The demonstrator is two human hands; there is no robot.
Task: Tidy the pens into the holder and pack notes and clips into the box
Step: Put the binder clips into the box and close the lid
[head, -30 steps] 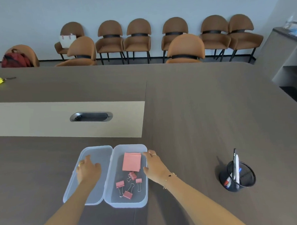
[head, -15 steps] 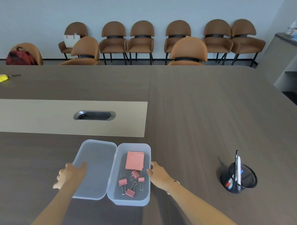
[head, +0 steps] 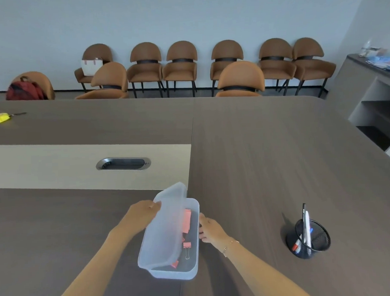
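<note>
- Hidden: lid (head: 165, 229) is tilted up over the box (head: 190, 272), covering most of the inside — only a slice of the pink notes (head: 186, 223) and a couple of pink clips (head: 186, 245) show past its right edge; how many clips there are can't be told.
- Pens (head: 305, 225) stand in the black mesh holder (head: 309, 243); their lower ends blur behind the mesh, colours hard to read.
- Left hand (head: 142, 214) pinches the lid's far left edge, thumb on top, fingers behind the plastic.
- Right hand (head: 210, 230) is curled against the box's right wall, fingertips touching it; whether it really grips, can't tell.
- Box sits on the dark table (head: 268, 167) between the two hands, near the front edge; holder well apart to the right.
- Room: wide bare tabletop beyond and to the right of the box — a cable port (head: 123, 164) in the pale strip farther back, a yellow item (head: 2, 117) far left, chairs (head: 240, 78) along the far edge.
</note>
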